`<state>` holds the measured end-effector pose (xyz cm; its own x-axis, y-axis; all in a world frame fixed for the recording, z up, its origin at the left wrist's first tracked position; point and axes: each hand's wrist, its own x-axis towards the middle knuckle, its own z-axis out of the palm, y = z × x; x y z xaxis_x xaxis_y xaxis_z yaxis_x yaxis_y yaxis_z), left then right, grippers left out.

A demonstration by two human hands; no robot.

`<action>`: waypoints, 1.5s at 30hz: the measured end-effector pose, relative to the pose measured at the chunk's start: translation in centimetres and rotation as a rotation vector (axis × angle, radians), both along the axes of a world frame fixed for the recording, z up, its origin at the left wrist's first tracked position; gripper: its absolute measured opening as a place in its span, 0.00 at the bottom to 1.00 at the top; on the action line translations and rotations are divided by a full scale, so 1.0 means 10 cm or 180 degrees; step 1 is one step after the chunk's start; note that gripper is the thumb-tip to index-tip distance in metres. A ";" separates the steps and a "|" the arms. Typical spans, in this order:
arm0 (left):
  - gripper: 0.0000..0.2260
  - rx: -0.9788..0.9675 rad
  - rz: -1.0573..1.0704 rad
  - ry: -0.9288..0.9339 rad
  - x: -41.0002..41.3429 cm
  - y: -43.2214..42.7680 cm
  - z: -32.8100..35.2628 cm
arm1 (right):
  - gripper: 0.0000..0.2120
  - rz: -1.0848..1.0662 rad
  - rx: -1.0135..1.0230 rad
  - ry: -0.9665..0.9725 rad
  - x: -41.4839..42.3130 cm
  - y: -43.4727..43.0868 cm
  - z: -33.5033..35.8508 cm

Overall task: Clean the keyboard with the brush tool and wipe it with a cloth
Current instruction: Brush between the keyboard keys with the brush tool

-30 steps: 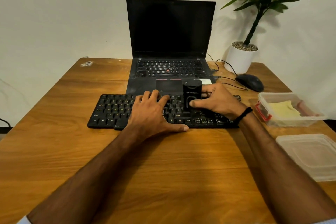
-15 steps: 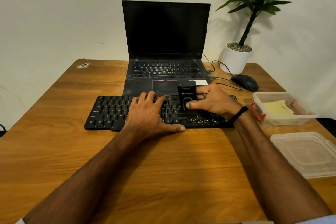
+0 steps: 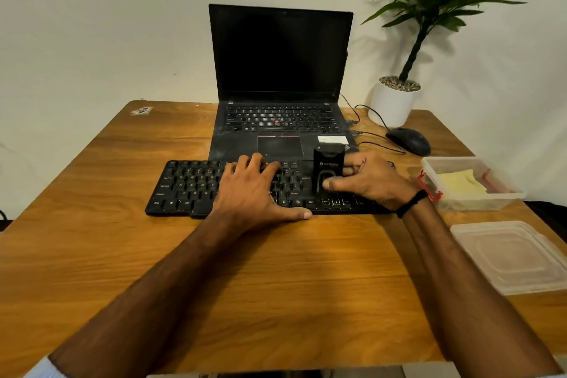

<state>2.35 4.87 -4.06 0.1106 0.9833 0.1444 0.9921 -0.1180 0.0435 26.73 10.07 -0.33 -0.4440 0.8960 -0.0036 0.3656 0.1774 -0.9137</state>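
Brushing step in progress. Flat black external keyboard (image 3: 214, 187) lies across the middle of the wooden table (image 3: 92, 255), just in front of the open black laptop (image 3: 280, 77) that sits toward the far edge.

Left hand (image 3: 251, 190) is spread flat, palm down on the centre keys, thumb out along the keyboard's near edge; it grips nothing, just pins the board.

Right hand (image 3: 368, 181) is closed around the black upright block-shaped brush tool (image 3: 327, 169), thumb on the near face, fingers behind. Tool stands roughly vertical on the right part of the keys. Bristles are hidden under the body, so contact can't be confirmed.

To do it well, my read:
- keep the left palm down so the board doesn't slide
- stroke along the rows, light pressure, tool upright so bristles reach the gaps
- shift the left hand later; the keys under it are uncovered by the brush

Folded yellow cloth (image 3: 460, 182) waits in the clear plastic tub (image 3: 429, 164) at the right edge, its loose lid (image 3: 509, 255) nearer. Wiping not yet started.
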 end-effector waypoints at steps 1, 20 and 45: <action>0.57 0.0003 0.0001 0.0003 0.00 0.00 0.00 | 0.18 0.0142 -0.0084 -0.0043 0.00 -0.04 0.00; 0.56 0.0080 -0.0040 0.0007 -0.01 -0.01 -0.01 | 0.15 -0.0886 0.0612 -0.0094 0.12 -0.16 -0.06; 0.58 0.0316 -0.0058 0.0041 -0.02 -0.03 -0.04 | 0.11 -0.0974 0.0895 -0.0316 0.06 -0.57 -0.18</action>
